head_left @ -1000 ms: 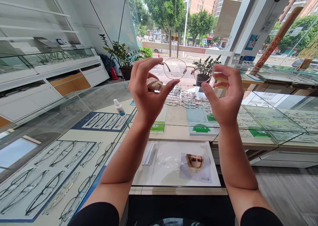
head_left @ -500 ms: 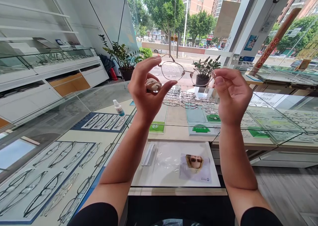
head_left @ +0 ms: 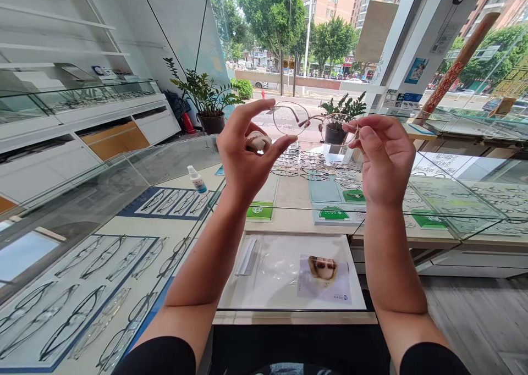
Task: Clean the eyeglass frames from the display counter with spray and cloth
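Observation:
I hold a pair of thin metal-rimmed glasses point(head_left: 307, 120) up in front of me, above the glass counter. My left hand point(head_left: 243, 155) pinches the left lens rim between thumb and forefinger, and a small beige wad, perhaps a cloth point(head_left: 256, 141), is tucked in its fingers. My right hand point(head_left: 383, 158) grips the right end of the frame with its fingertips. The glasses are tilted, their arms pointing away from me.
A glass display counter point(head_left: 124, 199) with several trays of spectacles runs to the left and ahead. A small spray bottle point(head_left: 197, 179) stands on it. Below my arms lies a white mat point(head_left: 289, 270) with a printed card point(head_left: 325, 279). Potted plants stand by the window.
The glasses have tipped from facing me to a flatter tilt. My right hand has closed its fingers onto the frame's right end and shifted slightly inward.

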A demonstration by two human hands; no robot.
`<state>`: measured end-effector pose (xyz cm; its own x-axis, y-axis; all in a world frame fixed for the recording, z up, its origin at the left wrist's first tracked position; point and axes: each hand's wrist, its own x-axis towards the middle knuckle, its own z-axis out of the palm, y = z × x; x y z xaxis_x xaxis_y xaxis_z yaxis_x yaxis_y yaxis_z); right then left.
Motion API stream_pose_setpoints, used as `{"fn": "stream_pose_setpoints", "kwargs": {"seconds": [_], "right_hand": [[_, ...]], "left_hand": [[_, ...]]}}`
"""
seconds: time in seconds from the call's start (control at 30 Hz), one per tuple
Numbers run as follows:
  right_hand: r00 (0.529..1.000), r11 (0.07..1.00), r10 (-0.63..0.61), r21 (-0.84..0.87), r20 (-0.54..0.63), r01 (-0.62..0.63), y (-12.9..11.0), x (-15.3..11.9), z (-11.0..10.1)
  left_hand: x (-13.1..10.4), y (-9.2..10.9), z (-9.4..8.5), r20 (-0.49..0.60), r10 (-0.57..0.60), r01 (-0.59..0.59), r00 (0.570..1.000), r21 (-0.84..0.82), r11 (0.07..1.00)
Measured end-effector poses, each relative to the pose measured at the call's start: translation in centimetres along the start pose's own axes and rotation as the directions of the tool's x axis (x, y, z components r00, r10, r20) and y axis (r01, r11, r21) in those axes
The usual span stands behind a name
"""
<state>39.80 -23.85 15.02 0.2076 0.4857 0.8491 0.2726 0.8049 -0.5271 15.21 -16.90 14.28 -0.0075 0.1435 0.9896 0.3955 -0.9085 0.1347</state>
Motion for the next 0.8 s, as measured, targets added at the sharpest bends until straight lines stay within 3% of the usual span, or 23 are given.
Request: {"fn": "stream_pose_setpoints", "kwargs": {"seconds": [0.1,0.4,0.63,0.8], "right_hand": [[1.000,0.998,0.021,0.064,0.004,-0.021,-0.3,0.0,0.0],[1.000,1.000,0.013,-0.016,0.028,-0.012,0.5,-0.1,-0.3],[0.998,0.999,0.018,0.032,0.054,-0.020,1.1,-0.2,0.1],[0.996,0.999,0.040,-0.029,0.081,-0.038,1.1,-0.3,0.5]], "left_hand": [[0.0,-0.2,0.1,0.026,-0.017,0.018,1.000,-0.018,1.000],[-0.5,0.0,0.3,0.075,-0.081,0.085,0.994,-0.056,0.995],[-0.7,-0.2,1.1,0.016,-0.074,0.074,0.997,-0.032,0.997],[-1.0,-0.6,1.4,0.018,-0.085,0.086,0.996,-0.049,0.995]]}}
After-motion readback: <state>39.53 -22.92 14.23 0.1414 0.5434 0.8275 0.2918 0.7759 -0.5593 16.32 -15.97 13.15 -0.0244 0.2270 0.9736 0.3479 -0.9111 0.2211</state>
